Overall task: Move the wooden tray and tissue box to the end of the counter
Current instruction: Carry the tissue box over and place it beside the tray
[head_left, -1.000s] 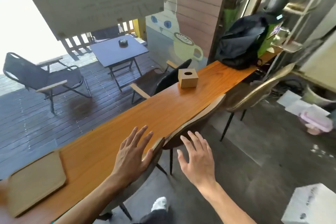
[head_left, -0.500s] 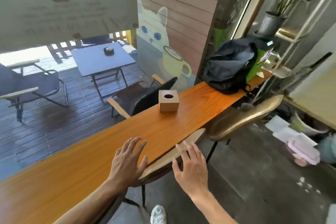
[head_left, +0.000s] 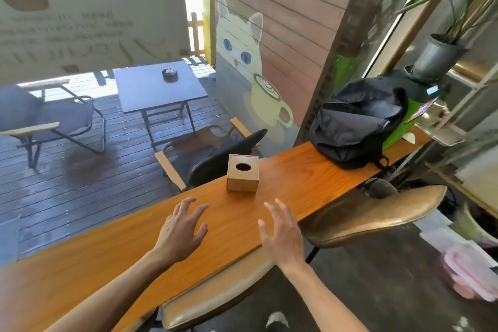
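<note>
A small wooden cube tissue box (head_left: pixel 243 173) with an oval hole on top stands on the long orange wooden counter (head_left: pixel 113 259). My left hand (head_left: pixel 183 229) hovers over the counter, below and to the left of the box, fingers spread, holding nothing. My right hand (head_left: pixel 283 234) hovers below and to the right of the box, also open with fingers apart. Neither hand touches the box. The wooden tray is out of view.
A black backpack (head_left: pixel 358 121) lies on the counter's far right end, next to a green object. Two tan padded stools (head_left: pixel 377 213) sit under the counter's near edge. Beyond the window are a deck table (head_left: pixel 159 86) and chairs. A potted plant (head_left: pixel 439 56) stands on the shelf at right.
The view swung right along the counter, so the tray left the frame and the tissue box came closer. Both hands moved from the stool edge up over the counter toward the box.
</note>
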